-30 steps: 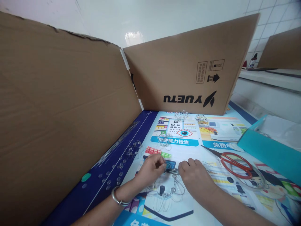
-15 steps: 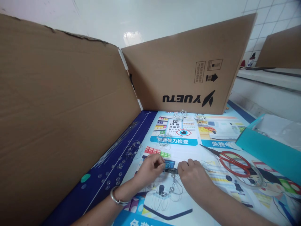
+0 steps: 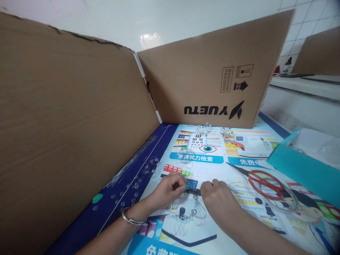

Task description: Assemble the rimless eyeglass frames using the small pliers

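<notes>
My right hand (image 3: 219, 198) is wrapped round a pair of small pliers (image 3: 193, 191), whose dark jaws point left. At the tips of those jaws, the thumb and forefinger of my left hand (image 3: 170, 190) are closed in a pinch on the beaded wire. Below both hands, a loop of beaded wire (image 3: 194, 211) with clear round beads and loose, curling wire ends hangs or lies over the printed sheet. The exact spot where jaws, wire and fingertips meet is too small to make out.
Red-handled scissors (image 3: 265, 185) lie to the right, before a teal box (image 3: 305, 173). Loose clear beads (image 3: 122, 204), a green disc (image 3: 97, 198) and wire lengths (image 3: 127, 164) lie left. Beaded pieces (image 3: 204, 129) sit farther back. Cardboard panels (image 3: 170, 81) stand behind and left.
The view has shifted slightly. Both hands keep nearly the same pose, with the pliers' jaws still at my left fingertips.
</notes>
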{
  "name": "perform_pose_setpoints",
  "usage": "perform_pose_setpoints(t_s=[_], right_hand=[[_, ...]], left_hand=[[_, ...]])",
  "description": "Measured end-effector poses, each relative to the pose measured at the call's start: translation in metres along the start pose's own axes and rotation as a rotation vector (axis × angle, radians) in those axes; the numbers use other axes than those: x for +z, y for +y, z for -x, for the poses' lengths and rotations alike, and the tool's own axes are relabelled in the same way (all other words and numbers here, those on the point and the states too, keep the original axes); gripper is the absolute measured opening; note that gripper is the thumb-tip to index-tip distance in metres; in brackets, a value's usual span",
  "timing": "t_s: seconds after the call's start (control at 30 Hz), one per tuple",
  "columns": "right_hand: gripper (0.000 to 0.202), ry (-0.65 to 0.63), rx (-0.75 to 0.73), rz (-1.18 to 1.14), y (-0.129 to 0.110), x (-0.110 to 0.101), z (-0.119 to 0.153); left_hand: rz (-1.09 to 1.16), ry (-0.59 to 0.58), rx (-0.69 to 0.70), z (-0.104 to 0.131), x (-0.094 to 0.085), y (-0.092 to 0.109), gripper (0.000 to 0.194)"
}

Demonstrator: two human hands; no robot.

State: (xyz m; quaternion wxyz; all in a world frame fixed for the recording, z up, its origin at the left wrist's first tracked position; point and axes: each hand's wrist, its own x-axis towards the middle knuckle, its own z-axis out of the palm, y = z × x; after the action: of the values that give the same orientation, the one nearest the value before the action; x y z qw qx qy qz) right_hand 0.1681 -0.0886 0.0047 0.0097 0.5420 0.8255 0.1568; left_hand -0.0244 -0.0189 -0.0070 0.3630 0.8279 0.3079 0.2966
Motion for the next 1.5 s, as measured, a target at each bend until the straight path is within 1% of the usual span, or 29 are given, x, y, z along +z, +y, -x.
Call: perform_pose_setpoints(t_s=[0.2, 0.37, 0.47, 0.6, 0.67, 0.83, 0.93, 1.03, 1.17, 1.37, 1.5], right_hand=[[0.015, -0.012, -0.01, -0.001, 0.001, 0.0, -0.001], [0.017, 0.003, -0.004, -0.02, 0.0, 0.001, -0.002], [0.016, 0.004, 0.0, -0.024, 0.0, 0.002, -0.001], [0.017, -0.02, 0.004, -0.027, 0.0, 0.002, -0.001], [0.017, -0.024, 0.005, -0.03, 0.0, 0.002, -0.002], [0.018, -0.02, 0.014, -0.025, 0.0, 0.004, -0.002], [0.018, 0.001, 0.014, -0.019, 0.001, 0.003, -0.002], [0.017, 0.015, 0.009, -0.031, 0.006, 0.001, -0.001], [0.014, 0.008, -0.019, -0.042, 0.011, -0.002, 0.0], [0.016, 0.026, -0.043, -0.01, 0.012, -0.004, 0.0], [0.016, 0.051, -0.062, 0.021, 0.01, -0.006, 0.0]], left_hand=[[-0.178, -0.073, 0.162, -0.001, -0.008, 0.007, 0.012], [-0.273, -0.14, 0.231, -0.002, -0.012, 0.011, 0.014], [-0.304, -0.147, 0.273, -0.001, -0.012, 0.011, 0.015], [-0.34, -0.134, 0.367, 0.0, -0.012, 0.009, 0.015], [-0.339, -0.129, 0.387, 0.0, -0.013, 0.009, 0.015], [-0.311, -0.124, 0.357, 0.0, -0.013, 0.006, 0.013], [-0.294, -0.094, 0.326, 0.001, -0.01, 0.003, 0.012], [-0.265, -0.041, 0.256, 0.002, -0.006, -0.001, 0.011], [-0.203, 0.036, 0.124, 0.002, -0.002, -0.003, 0.009], [-0.161, 0.077, 0.0, 0.0, 0.0, -0.001, 0.011], [-0.17, 0.09, -0.04, 0.0, 0.003, -0.001, 0.012]])
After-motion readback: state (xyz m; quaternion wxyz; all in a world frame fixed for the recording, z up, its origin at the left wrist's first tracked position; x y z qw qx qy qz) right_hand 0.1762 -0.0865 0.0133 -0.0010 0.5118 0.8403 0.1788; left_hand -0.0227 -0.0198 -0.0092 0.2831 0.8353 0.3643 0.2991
